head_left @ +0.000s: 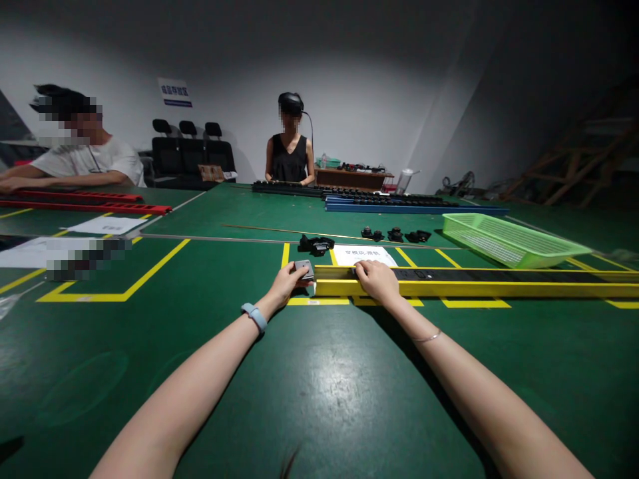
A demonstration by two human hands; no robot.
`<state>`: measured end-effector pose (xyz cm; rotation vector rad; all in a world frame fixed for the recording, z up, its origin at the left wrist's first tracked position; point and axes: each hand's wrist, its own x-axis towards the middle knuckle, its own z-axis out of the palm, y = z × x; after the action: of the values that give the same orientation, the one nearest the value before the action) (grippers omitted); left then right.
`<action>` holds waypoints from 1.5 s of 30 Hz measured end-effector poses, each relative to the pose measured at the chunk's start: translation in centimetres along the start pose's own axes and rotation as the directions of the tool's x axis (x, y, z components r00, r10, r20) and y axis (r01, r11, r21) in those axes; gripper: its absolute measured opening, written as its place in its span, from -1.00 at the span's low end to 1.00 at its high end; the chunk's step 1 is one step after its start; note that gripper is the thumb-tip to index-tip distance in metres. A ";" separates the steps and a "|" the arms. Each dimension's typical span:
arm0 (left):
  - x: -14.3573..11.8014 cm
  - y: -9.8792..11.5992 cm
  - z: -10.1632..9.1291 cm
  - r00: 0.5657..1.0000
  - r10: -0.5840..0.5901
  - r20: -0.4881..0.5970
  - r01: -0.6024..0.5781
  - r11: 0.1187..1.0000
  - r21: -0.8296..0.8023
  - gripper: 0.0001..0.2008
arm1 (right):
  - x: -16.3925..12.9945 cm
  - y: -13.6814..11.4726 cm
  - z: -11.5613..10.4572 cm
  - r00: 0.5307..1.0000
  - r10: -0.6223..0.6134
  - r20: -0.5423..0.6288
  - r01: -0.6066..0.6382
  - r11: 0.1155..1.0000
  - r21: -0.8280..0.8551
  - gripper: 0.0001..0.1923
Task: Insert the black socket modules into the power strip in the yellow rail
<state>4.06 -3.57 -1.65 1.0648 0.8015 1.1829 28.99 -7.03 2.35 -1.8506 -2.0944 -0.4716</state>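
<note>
A long yellow rail (474,290) with a dark channel along its top runs from the middle of the table off to the right. At its left end my left hand (285,283) is closed on a small grey block (303,269), held right beside the rail's end; I cannot tell whether they touch. My right hand (378,279) lies over the rail a little further along, its fingers wrapped over the far edge and reaching into the channel. Whatever its fingertips touch inside is hidden. Behind my left hand sits a black clip-like part (316,245).
Behind the rail lie a white printed sheet (362,255), several small black parts (395,234) and a light green basket (514,239). Blue rails (414,205) are further back, red rails (84,203) at left. Two people sit across the table (224,412).
</note>
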 end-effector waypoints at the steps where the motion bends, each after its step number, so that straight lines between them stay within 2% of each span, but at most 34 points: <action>1: 0.0 0.0 0.0 1.000 0.003 0.018 -0.003 1.000 0.007 -0.75 | 0.0 0.0 0.0 1.000 -0.001 0.005 0.001 1.000 -0.002 -0.62; 5: -0.1 -0.1 0.1 0.998 0.005 0.062 -0.007 0.999 0.034 -0.75 | 0.0 0.0 0.1 1.000 -0.003 0.018 0.003 1.000 -0.010 -0.61; 12: -0.3 0.1 0.2 0.997 -0.011 0.074 0.006 0.998 0.063 -0.74 | 0.0 0.0 0.2 1.000 -0.006 0.001 0.006 1.000 -0.016 -0.61; 19: -0.5 0.2 0.4 0.993 0.033 0.111 -0.051 0.986 0.161 -0.71 | -0.1 -0.1 0.0 1.000 0.001 0.000 -0.001 1.000 -0.016 -0.60; 26: -0.2 0.1 0.2 0.999 0.047 0.024 -0.048 0.997 0.057 -0.74 | -0.1 -0.2 -0.2 1.000 0.017 0.024 -0.017 1.000 -0.013 -0.60; 31: -0.1 -0.1 0.0 0.999 0.001 0.044 -0.006 0.994 0.106 -0.73 | -0.1 -0.2 -0.2 1.000 0.003 0.014 -0.003 1.000 -0.019 -0.60; 45: -0.2 -0.2 0.0 0.998 -0.005 0.062 0.000 0.997 0.083 -0.71 | -0.1 -0.1 0.0 1.000 -0.009 0.001 0.009 1.000 -0.017 -0.60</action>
<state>4.07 -3.71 -1.85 1.1631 0.8088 1.1175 28.90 -7.09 2.33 -1.8519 -2.1067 -0.4925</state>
